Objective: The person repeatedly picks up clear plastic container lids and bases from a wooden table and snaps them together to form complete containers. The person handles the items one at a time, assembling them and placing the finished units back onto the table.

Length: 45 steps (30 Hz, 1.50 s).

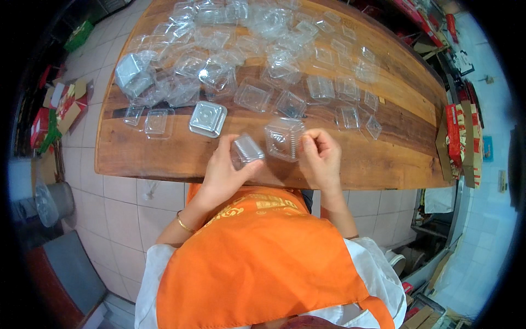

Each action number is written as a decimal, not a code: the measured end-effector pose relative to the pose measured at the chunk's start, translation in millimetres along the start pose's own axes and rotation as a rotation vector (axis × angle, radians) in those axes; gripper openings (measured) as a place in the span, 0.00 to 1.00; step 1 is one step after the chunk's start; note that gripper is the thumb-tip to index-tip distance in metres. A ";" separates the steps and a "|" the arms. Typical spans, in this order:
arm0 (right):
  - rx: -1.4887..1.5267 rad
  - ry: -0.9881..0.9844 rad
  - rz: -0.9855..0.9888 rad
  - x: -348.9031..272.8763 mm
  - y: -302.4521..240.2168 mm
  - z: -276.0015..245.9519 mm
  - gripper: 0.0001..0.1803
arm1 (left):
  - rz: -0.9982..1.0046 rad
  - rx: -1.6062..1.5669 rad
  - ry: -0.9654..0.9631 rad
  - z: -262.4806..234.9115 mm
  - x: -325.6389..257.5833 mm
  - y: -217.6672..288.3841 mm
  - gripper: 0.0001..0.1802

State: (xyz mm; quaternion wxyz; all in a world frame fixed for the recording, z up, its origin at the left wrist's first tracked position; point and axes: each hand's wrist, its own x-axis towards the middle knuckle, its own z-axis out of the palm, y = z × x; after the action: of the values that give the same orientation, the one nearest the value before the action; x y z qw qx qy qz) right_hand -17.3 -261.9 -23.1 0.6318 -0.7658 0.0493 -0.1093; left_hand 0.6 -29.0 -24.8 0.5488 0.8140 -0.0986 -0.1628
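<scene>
Near the table's front edge, my left hand (pixel 229 169) grips a small clear plastic container (pixel 246 150) with ribbed sides, thumb on its near side. To its right, my right hand (pixel 322 157) pinches the right edge of a clear plastic lid (pixel 283 139), which is held tilted. The two clear pieces are apart, with a narrow gap between them. Just beyond my left hand a stack of clear containers (pixel 208 119) rests on the wood. My right hand's lower fingers are curled in and partly hidden.
Many loose clear containers (pixel 253 94) cover the far part of the wooden table (pixel 383 159). A nested stack (pixel 133 74) lies at the left. Red and brown cartons (pixel 459 143) stand by the right edge, and more boxes (pixel 68 107) are on the left beyond the table.
</scene>
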 end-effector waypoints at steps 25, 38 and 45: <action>0.036 -0.385 -0.081 -14.5 -34.4 17.3 0.04 | 0.063 -0.668 -0.178 8.6 4.2 19.5 0.38; 0.295 -0.304 0.165 4.6 -6.6 -6.9 0.03 | 0.059 -0.771 -0.118 -0.1 11.7 5.6 0.30; 0.715 -0.236 0.342 27.8 26.5 -16.4 0.08 | -0.047 -0.932 -0.113 5.3 10.2 2.2 0.27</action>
State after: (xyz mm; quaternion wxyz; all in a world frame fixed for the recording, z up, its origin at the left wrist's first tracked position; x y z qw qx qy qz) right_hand 7.6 -288.7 -43.2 0.8683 -0.4863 0.0619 0.0757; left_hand 8.1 -37.9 -26.2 0.8458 0.4724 -0.0264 -0.2463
